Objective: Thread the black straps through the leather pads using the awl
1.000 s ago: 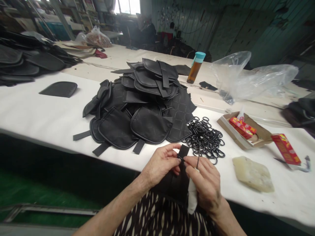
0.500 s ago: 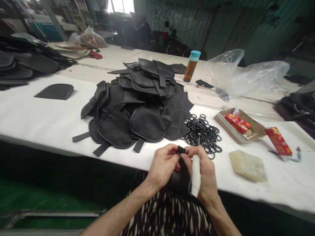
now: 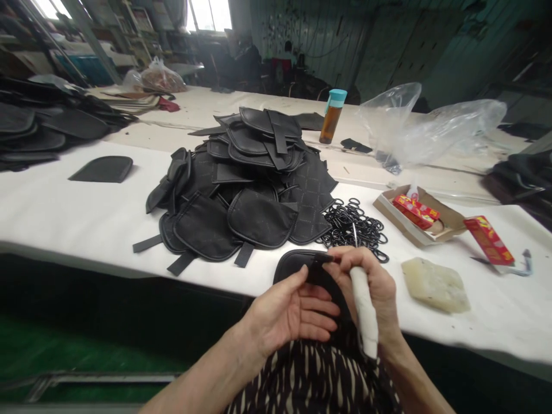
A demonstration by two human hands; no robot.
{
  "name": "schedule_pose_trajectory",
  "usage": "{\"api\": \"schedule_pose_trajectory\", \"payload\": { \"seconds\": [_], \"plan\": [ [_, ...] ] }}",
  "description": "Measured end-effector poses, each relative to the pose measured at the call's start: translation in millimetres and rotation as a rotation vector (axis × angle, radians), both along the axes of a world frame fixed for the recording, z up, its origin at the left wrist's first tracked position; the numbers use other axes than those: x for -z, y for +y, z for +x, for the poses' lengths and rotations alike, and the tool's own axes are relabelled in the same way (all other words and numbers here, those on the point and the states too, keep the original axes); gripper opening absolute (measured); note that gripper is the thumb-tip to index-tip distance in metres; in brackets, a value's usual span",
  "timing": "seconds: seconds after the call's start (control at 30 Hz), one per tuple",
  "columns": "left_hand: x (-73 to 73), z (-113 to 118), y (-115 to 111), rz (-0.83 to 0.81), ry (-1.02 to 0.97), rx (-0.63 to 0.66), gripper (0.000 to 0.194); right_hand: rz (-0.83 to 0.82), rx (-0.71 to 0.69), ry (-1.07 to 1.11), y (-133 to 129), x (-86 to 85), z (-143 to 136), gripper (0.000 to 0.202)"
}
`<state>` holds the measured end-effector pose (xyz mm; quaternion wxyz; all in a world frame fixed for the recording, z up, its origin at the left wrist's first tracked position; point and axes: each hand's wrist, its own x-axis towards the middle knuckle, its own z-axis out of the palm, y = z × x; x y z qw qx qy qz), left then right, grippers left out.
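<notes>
A black leather-like flap piece (image 3: 297, 261) with piped edging is held over my lap at the table's front edge. My right hand (image 3: 382, 284) pinches its upper right side between thumb and fingers. Across that same palm lies an awl-like tool (image 3: 365, 310) with a white wrapped handle, its thin metal tip pointing up. My left hand (image 3: 293, 313) is open, palm turned toward the flap, fingers stretched and apart; its thumb lies over the flap. Just beyond my right hand lies a heap of black metal rings (image 3: 357, 225).
A large pile of black flaps (image 3: 259, 172) stands ahead, and a single flap (image 3: 103, 169) lies left. To the right are an open carton (image 3: 448, 221) with red boxes, a yellowish block (image 3: 435, 284) and another red box (image 3: 489, 241). Behind stand a bottle (image 3: 332, 118) and plastic bags (image 3: 448, 129).
My left hand has let go of the small black strap end and opened. The flap has come up into view, and my right hand has shifted slightly right with the tool.
</notes>
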<state>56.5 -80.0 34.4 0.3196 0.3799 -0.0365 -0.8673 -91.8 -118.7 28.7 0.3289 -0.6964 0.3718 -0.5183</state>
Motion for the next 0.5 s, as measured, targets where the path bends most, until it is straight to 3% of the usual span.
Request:
{"api": "schedule_pose_trajectory", "payload": {
  "seconds": [0.1, 0.17, 0.27, 0.33, 0.4, 0.5],
  "plan": [
    [-0.4, -0.9, -5.2, 0.04, 0.037, -0.141, 0.05, -0.096, -0.186, 0.112, 18.4, -2.0, -3.2, 0.013],
    [-2.9, -3.2, -7.5, 0.044, -0.018, -0.207, 0.042, -0.251, -0.267, 0.245, 27.3, -4.1, -3.3, 0.014],
    [-5.3, -9.2, -9.0, 0.04, -0.192, -0.253, 0.027, -0.504, -0.29, 0.364, 32.7, -4.0, -0.6, 0.013],
    [-5.0, -13.7, -8.4, 0.03, -0.285, -0.28, 0.017, -0.582, -0.284, 0.387, 33.5, -1.1, -0.2, 0.015],
    [-2.8, -17.6, -6.1, -0.01, -0.31, -0.3, 0.013, -0.55, -0.279, 0.379, 35.0, 2.4, -2.1, 0.015],
    [2.8, -22.4, 0.2, -0.108, -0.31, -0.323, 0.017, -0.355, -0.194, 0.295, 41.5, 7.4, -5.3, 0.016]
  ]
}}
